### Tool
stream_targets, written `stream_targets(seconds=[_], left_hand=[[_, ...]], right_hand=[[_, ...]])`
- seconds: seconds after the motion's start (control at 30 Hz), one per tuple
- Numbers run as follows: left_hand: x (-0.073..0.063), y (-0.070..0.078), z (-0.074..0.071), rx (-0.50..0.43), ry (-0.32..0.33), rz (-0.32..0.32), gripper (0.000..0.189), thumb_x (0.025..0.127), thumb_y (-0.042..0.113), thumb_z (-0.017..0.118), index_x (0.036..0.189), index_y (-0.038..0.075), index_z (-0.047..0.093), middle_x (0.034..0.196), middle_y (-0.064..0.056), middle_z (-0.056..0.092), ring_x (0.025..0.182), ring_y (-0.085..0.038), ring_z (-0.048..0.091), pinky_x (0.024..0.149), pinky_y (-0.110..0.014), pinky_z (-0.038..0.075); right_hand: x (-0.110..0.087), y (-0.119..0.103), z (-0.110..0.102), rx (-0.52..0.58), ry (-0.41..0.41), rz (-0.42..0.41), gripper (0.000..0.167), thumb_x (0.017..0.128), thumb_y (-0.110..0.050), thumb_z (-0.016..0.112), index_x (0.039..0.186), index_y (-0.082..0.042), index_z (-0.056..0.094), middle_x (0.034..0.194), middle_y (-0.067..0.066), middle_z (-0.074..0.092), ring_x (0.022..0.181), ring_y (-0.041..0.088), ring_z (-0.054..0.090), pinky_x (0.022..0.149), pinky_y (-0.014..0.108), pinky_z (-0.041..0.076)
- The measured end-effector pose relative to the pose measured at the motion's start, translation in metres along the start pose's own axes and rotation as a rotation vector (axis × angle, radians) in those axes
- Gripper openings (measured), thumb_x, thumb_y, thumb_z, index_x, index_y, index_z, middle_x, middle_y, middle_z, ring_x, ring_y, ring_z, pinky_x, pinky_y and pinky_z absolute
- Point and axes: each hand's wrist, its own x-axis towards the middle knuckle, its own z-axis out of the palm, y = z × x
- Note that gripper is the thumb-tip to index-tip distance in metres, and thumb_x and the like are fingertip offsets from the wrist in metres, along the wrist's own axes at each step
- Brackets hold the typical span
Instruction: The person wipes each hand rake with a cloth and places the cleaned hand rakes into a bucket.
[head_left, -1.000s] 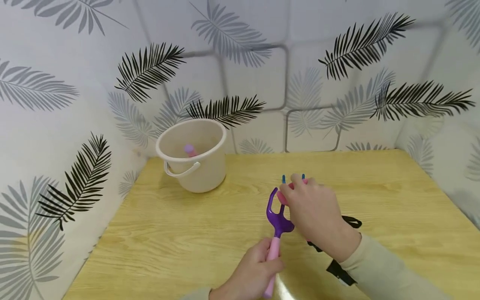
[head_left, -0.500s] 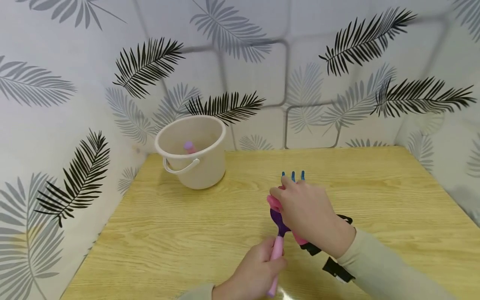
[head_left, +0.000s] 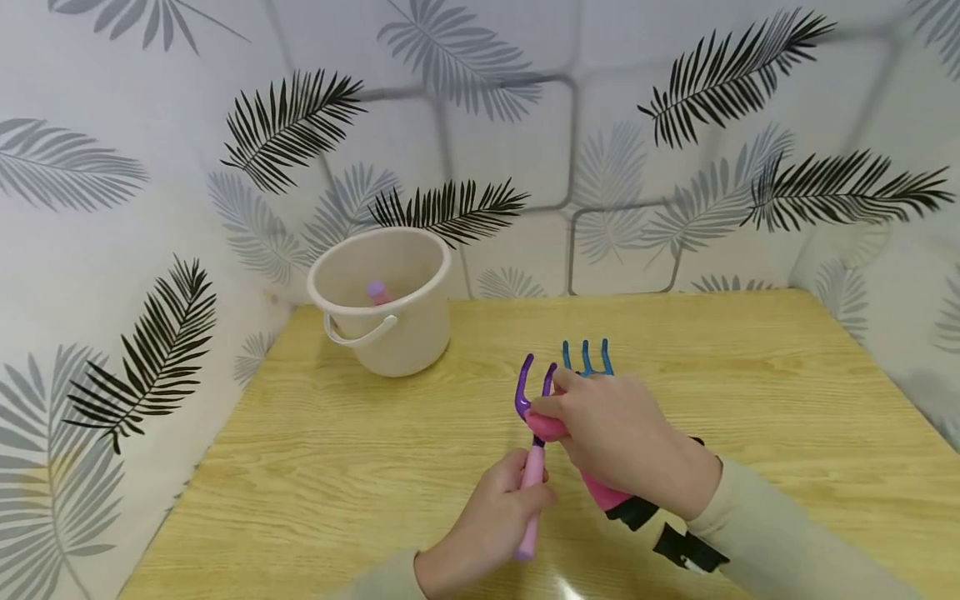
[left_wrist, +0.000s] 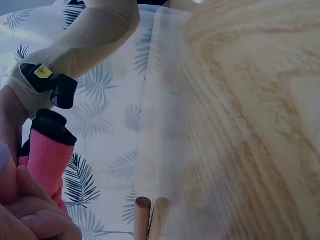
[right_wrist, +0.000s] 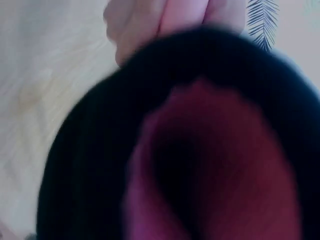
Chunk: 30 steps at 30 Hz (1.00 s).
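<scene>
In the head view my left hand grips the pink handle of a purple garden fork, its tines pointing away from me. My right hand holds a pink glove with a black cuff, bunched under the fingers against the fork's neck and head. Part of the fork's head is hidden behind that hand. A blue three-tined hand rake lies just beyond the right hand, its lower part covered. In the right wrist view the glove's hollow black cuff fills most of the picture.
A cream bucket with a handle stands at the table's back left. Inside it shows a pink rod-like end with a lilac tip. Leaf-patterned walls close off the back and sides of the wooden table.
The right hand has slid the glove from the tines down towards the fork's neck, baring the purple tines. The fork has shifted slightly left with the left hand. More of the blue rake shows.
</scene>
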Motion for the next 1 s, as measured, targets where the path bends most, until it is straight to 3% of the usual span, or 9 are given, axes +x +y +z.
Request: stream_targets(seconds=[0.07, 0.17, 0.4, 0.6, 0.77, 1.0], left_hand=[[0.001, 0.0, -0.003, -0.008, -0.007, -0.009, 0.024, 0.089, 0.019, 0.061, 0.106, 0.003, 0.057, 0.071, 0.0, 0.051, 0.053, -0.012, 0.051, 0.046, -0.023, 0.041], [0.002, -0.001, -0.003, -0.007, -0.024, -0.012, 0.021, 0.089, 0.018, 0.062, 0.104, 0.004, 0.058, 0.07, 0.0, 0.051, 0.052, -0.012, 0.05, 0.043, -0.023, 0.041], [0.004, -0.001, -0.001, 0.012, -0.041, -0.009, 0.019, 0.087, 0.016, 0.061, 0.1, 0.002, 0.059, 0.068, 0.0, 0.051, 0.05, -0.011, 0.049, 0.044, -0.022, 0.04], [0.006, -0.003, -0.003, 0.006, -0.026, -0.013, 0.026, 0.086, 0.016, 0.061, 0.105, -0.002, 0.058, 0.069, 0.0, 0.051, 0.052, -0.011, 0.049, 0.046, -0.022, 0.04], [0.003, -0.003, 0.001, 0.03, -0.029, 0.004, 0.018, 0.086, 0.013, 0.059, 0.099, 0.001, 0.056, 0.068, 0.001, 0.05, 0.051, -0.01, 0.049, 0.044, -0.021, 0.04], [0.0, -0.002, 0.003, 0.071, -0.045, 0.007, 0.016, 0.085, 0.014, 0.058, 0.098, 0.005, 0.056, 0.067, 0.002, 0.049, 0.049, -0.01, 0.049, 0.044, -0.022, 0.04]], right_hand=[[-0.002, 0.002, -0.003, 0.006, -0.026, -0.036, 0.04, 0.071, -0.002, 0.077, 0.099, -0.031, 0.078, 0.086, -0.001, 0.06, 0.051, 0.011, 0.044, 0.037, 0.021, 0.032], [-0.005, 0.005, -0.005, -0.023, -0.029, -0.096, 0.036, 0.074, -0.001, 0.079, 0.091, -0.032, 0.076, 0.084, -0.004, 0.057, 0.054, 0.012, 0.044, 0.038, 0.021, 0.032], [-0.012, 0.002, -0.008, -0.068, -0.004, -0.219, 0.014, 0.082, -0.021, 0.082, 0.083, -0.031, 0.074, 0.083, -0.005, 0.05, 0.063, 0.014, 0.045, 0.042, 0.021, 0.034], [-0.009, -0.004, 0.002, -0.067, -0.007, -0.122, 0.024, 0.076, -0.015, 0.084, 0.092, -0.031, 0.076, 0.092, -0.002, 0.06, 0.065, 0.017, 0.053, 0.041, 0.024, 0.041], [-0.002, 0.0, 0.017, -0.086, 0.049, -0.02, 0.037, 0.069, -0.004, 0.078, 0.095, -0.03, 0.076, 0.088, 0.0, 0.059, 0.062, 0.019, 0.054, 0.038, 0.028, 0.04], [0.0, -0.002, 0.022, -0.028, 0.128, -0.026, 0.038, 0.068, -0.008, 0.08, 0.099, -0.03, 0.076, 0.093, 0.003, 0.061, 0.063, 0.02, 0.055, 0.038, 0.026, 0.038]])
